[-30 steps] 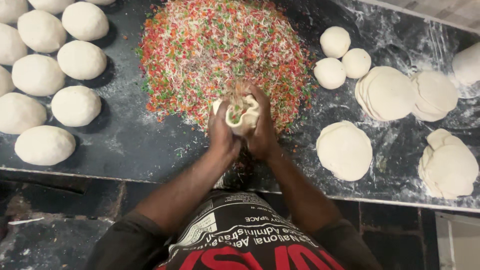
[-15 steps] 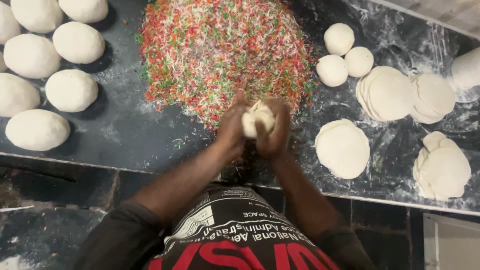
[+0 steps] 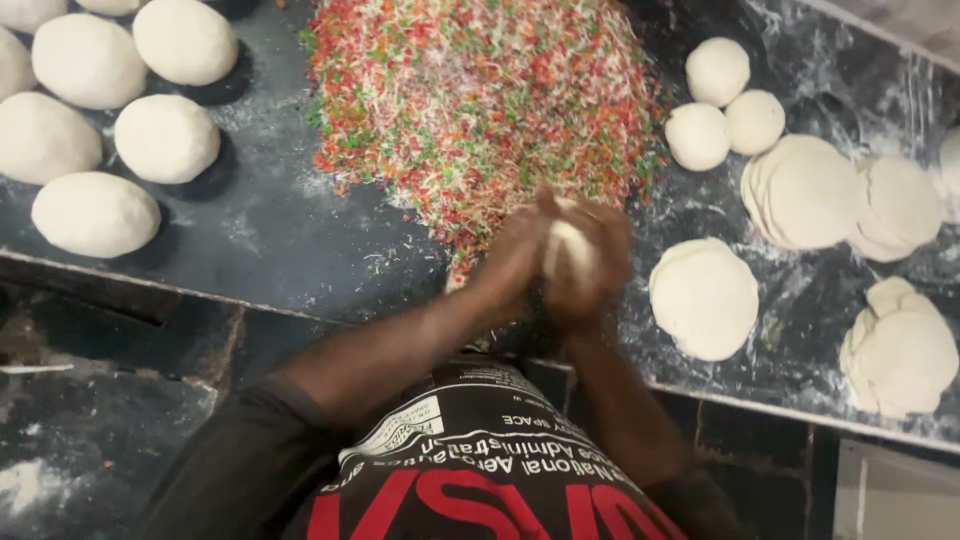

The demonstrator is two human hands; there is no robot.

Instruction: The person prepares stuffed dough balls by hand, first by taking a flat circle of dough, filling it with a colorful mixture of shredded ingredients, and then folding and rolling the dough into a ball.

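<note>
Both hands close a piece of dough over its filling, just in front of the colourful heap.

The dough piece (image 3: 568, 248) is pale and round, and almost no open top shows now; a second ago it was a cup with filling visible, so the sealing seems nearly finished. The left hand (image 3: 510, 262) and the right hand (image 3: 595, 270) are wrapped tightly around it, and they have moved back from the heap of shredded filling (image 3: 480, 100) toward the table edge. Finished balls (image 3: 165, 138) lie to the left; flat dough discs (image 3: 703, 298) lie to the right on the dark floured table (image 3: 270, 240).
</note>
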